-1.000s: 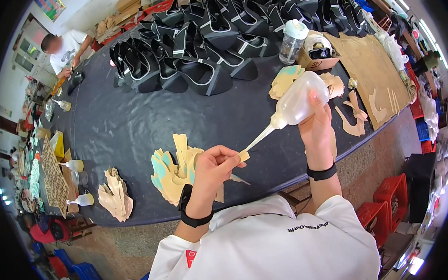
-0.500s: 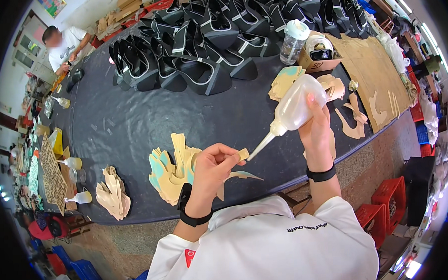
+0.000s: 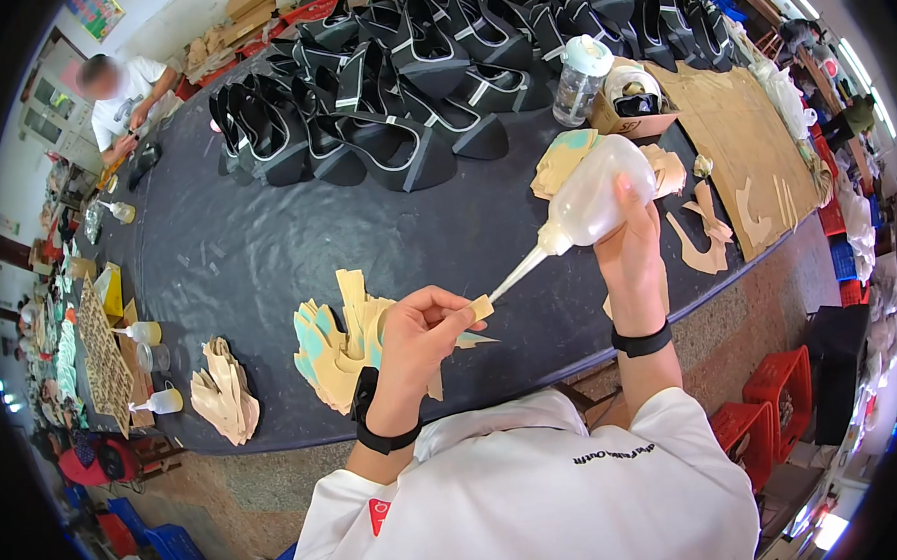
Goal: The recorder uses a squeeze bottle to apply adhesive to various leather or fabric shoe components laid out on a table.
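Observation:
My right hand is wrapped round a translucent squeeze bottle, tilted so its long thin nozzle slants down to the left. The nozzle tip meets, or nearly meets, a cut beige piece pinched between the thumb and fingers of my left hand. Most of that piece lies behind the fingers and the palm. Beside my left hand, a fanned pile of beige pieces with pale green patches rests on the dark tabletop. Another beige and green stack lies behind the bottle.
Many black wedge shoes crowd the far side. A clear jug and an open carton stand at the back right, near a brown board. Small bottles and a beige stack sit left. Another person works far left.
The squeeze bottle has shifted slightly left, bringing its nozzle tip onto or closer to the piece. My left hand has moved slightly left. The strip below it shows less now.

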The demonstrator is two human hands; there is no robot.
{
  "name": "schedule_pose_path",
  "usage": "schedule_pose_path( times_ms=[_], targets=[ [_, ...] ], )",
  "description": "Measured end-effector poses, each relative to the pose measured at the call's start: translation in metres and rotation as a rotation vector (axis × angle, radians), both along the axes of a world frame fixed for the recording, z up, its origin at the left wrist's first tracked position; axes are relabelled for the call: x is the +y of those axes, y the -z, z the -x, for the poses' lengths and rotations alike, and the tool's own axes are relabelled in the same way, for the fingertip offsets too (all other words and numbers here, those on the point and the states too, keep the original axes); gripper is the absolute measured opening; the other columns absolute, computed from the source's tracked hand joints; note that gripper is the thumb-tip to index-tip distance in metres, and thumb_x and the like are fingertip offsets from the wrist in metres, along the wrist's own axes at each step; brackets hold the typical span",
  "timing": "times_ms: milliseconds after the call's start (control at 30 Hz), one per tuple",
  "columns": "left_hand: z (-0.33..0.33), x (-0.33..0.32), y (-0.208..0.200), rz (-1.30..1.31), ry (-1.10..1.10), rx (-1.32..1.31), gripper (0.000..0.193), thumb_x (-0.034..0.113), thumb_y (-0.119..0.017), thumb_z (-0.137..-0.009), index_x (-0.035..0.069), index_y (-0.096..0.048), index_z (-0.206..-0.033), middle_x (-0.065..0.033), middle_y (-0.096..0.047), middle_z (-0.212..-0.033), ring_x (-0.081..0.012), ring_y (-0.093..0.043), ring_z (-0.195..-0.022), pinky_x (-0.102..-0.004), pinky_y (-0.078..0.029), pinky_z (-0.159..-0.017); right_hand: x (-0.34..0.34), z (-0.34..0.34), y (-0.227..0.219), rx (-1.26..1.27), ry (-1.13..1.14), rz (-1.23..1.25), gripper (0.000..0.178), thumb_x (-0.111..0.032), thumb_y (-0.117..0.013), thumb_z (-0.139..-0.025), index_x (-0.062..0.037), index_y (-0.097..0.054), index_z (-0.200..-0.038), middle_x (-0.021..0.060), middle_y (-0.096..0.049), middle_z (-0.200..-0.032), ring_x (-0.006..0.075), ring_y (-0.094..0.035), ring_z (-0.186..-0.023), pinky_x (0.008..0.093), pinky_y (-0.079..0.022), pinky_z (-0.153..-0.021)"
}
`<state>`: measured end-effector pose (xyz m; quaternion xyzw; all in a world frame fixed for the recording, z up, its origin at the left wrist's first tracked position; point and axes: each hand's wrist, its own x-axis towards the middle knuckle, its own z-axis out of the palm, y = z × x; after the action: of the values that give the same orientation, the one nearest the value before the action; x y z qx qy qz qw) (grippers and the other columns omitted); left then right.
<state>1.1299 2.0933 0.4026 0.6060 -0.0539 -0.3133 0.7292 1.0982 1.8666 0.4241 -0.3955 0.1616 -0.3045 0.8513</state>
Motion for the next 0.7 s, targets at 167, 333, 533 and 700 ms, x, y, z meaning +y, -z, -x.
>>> schedule_pose_path(
  times_ms=[167,333,533,700],
  targets=[
    [-0.001,0.000,-0.001,0.017,0.009,0.052,0.003,0.002,-0.058,-0.077,0.000,-0.058,-0.079,-0.0063,-0.062,-0.067,-0.0032,-0.056,-0.057,-0.0133,-0.030,-0.040,-0.002,-0.002,0.004,0.017,-0.008,0.035,0.037,-0.016,-0.057,-0.082,0.0009,-0.045,-0.113,0.0072,-0.055,-0.104,0.0156,-0.054,-0.095,0.0293,-0.044,-0.082],
    [-0.001,-0.003,0.001,0.013,0.024,0.042,0.004,0.002,-0.059,-0.077,0.000,-0.058,-0.080,-0.0070,-0.063,-0.067,-0.0013,-0.050,-0.050,-0.0133,-0.030,-0.040,-0.001,-0.005,0.005,0.011,-0.014,0.017,0.037,-0.015,-0.057,-0.083,0.0011,-0.045,-0.113,0.0075,-0.054,-0.105,0.0157,-0.054,-0.095,0.0295,-0.044,-0.082],
    [-0.007,-0.004,0.001,-0.005,-0.002,0.031,0.005,0.004,-0.059,-0.077,0.001,-0.058,-0.081,-0.0083,-0.063,-0.069,-0.0010,-0.042,-0.045,-0.0142,-0.030,-0.041,-0.014,0.007,0.015,0.094,-0.103,0.144,0.048,-0.024,-0.056,-0.082,-0.0002,-0.039,-0.120,0.0100,-0.050,-0.111,0.0214,-0.052,-0.101,0.0370,-0.045,-0.084],
    [-0.052,-0.015,-0.005,0.008,-0.272,-0.179,0.008,0.009,-0.057,-0.080,0.002,-0.058,-0.084,-0.0084,-0.063,-0.075,-0.0012,-0.039,-0.046,-0.0146,-0.030,-0.043,-0.051,0.028,0.026,0.105,-0.001,-0.013,0.047,-0.027,-0.055,-0.082,-0.0022,-0.040,-0.119,0.0099,-0.052,-0.109,0.0221,-0.053,-0.099,0.0364,-0.045,-0.083]
  ],
)
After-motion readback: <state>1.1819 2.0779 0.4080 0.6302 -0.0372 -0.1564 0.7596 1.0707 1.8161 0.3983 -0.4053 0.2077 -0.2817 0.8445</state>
